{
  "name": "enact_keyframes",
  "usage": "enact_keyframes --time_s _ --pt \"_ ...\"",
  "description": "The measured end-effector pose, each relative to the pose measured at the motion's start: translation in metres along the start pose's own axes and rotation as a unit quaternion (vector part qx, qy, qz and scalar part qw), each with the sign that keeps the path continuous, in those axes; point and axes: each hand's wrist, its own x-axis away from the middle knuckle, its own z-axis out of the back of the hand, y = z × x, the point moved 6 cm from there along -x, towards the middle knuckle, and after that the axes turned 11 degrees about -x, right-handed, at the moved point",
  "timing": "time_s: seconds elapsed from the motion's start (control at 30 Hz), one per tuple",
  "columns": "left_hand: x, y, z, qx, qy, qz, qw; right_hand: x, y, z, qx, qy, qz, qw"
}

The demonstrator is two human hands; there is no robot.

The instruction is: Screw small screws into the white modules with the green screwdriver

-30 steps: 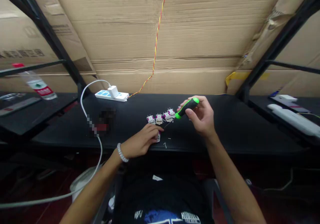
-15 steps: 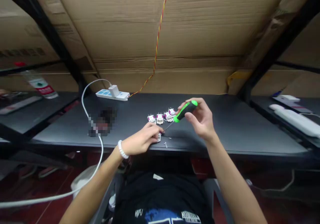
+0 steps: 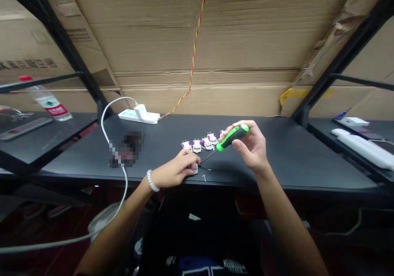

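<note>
- A dark shirt point(image 3: 200, 243) is seen nearest, below the table edge, with both forearms reaching out over it.
- A white cable point(image 3: 124, 176) is draped off the table's near left edge towards the floor.
- At the near edge of the black table point(image 3: 292, 159), the left hand point(image 3: 174, 173) is laid palm down. Its fingertips are pinched together on a small white part point(image 3: 195, 169) that is pressed to the surface.
- A loose screw point(image 3: 203, 178) lies just right of that part.
- The right hand point(image 3: 252, 146) is closed around the green-and-black handle of a screwdriver point(image 3: 232, 136), held above the table. The shaft is sloped down and left to the held part; whether the tip touches cannot be told.
- A row of white-and-magenta parts point(image 3: 200, 144) is lined up just beyond the hands.
- A power strip point(image 3: 138, 116) with a white charger is set at the far left of the table.
- Side shelves flank the table: a water bottle point(image 3: 46, 101) is on the left one, and white items point(image 3: 360, 144) are on the right.
- The back is closed off by a cardboard wall point(image 3: 246, 42), down which a red-and-yellow wire point(image 3: 193, 50) is hung.
</note>
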Motion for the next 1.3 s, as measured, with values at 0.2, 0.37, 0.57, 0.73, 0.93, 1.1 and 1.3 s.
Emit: enact_keyframes --time_s 0.2,0.37,0.57,0.73,0.93,1.1,1.3 --pt "0.003 0.003 0.002 -0.007 0.003 0.001 1.000 0.000 -0.006 0.001 0.004 -0.002 0.014 1.000" --pt "0.007 0.007 0.004 -0.033 0.043 0.009 0.998 0.000 -0.009 -0.001 0.014 -0.010 0.024 1.000" --pt "0.018 0.005 0.002 -0.021 0.093 0.070 0.993 0.004 -0.011 -0.008 0.053 0.056 0.051 0.996" --pt "0.022 -0.001 0.002 0.019 0.132 0.110 0.985 0.007 -0.006 -0.023 0.062 0.059 0.047 0.995" --pt "0.022 -0.005 0.003 0.042 0.152 0.124 0.980 0.008 0.000 -0.031 0.059 0.054 0.038 0.996" --pt "0.023 -0.007 0.003 0.042 0.151 0.121 0.980 0.011 0.004 -0.032 0.064 0.048 0.035 0.996" --pt "0.023 -0.005 0.003 0.048 0.156 0.123 0.979 0.012 0.000 -0.035 0.083 0.036 0.051 0.995"
